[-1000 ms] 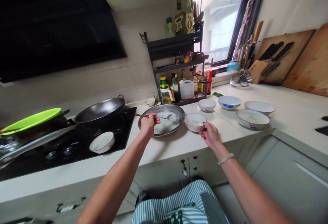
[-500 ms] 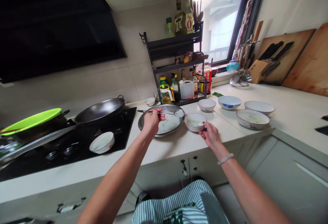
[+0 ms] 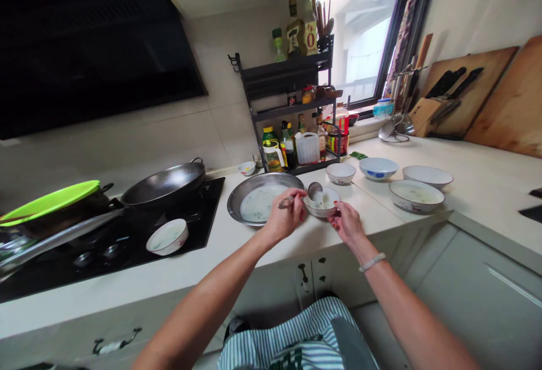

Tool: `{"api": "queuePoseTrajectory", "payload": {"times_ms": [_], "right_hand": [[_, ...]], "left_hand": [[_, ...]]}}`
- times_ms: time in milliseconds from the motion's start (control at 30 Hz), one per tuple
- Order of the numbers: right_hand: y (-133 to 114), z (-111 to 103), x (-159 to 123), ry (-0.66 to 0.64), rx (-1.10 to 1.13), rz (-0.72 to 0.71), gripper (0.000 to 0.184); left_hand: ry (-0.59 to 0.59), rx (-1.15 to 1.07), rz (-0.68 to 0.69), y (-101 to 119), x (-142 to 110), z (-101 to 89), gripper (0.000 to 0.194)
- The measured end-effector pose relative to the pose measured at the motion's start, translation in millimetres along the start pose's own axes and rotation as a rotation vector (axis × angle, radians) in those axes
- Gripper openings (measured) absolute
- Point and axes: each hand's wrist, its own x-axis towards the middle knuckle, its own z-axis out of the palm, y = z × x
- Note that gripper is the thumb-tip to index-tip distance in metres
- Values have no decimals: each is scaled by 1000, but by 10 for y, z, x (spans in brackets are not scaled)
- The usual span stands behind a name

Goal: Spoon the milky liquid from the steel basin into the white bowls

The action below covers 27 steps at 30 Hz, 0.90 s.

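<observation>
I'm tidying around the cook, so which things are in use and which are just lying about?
In use:
- ladle, in the left hand
- basin
- bowl at the right hand

Lying about:
- wok
- green strainer
- knife block

Between the stove (image 3: 190, 212) and the basin (image 3: 237, 192), we have a bare strip of counter (image 3: 215, 234), with our left hand (image 3: 288, 212) and forearm reaching across to its right. Behind the basin, the rack (image 3: 292, 113) walls us off. Our right hand (image 3: 347, 221) and the ladle (image 3: 315, 190) crowd the near bowl (image 3: 320, 210); beyond the clustered bowls (image 3: 417, 204), we have wide room rightward.
</observation>
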Motion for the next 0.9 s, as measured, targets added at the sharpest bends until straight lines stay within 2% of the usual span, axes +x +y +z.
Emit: {"api": "queuePoseTrajectory", "payload": {"times_ms": [100, 200, 333, 500, 600, 733, 800, 900], "right_hand": [[-3, 4, -3, 4, 6, 7, 33], [-7, 10, -10, 12, 9, 3, 31], [-8, 15, -17, 4, 5, -9, 32], [-12, 14, -19, 9, 16, -12, 35], [-14, 8, -15, 1, 13, -4, 35], [-5, 0, -6, -7, 3, -14, 34], [4, -1, -1, 1, 3, -18, 33], [12, 2, 5, 7, 0, -10, 32]], "left_hand": [[-129, 167, 229, -6, -73, -19, 20], [-232, 252, 332, -8, -103, -36, 22], [-300, 292, 356, -28, -132, -41, 23], [-237, 194, 279, -66, -181, 1, 21], [-94, -19, 70, -99, -153, 44, 23], [297, -424, -322, -145, 13, -49, 19], [480, -519, -417, -174, 98, -189, 14], [588, -499, -470, -248, 144, -430, 13]]}}
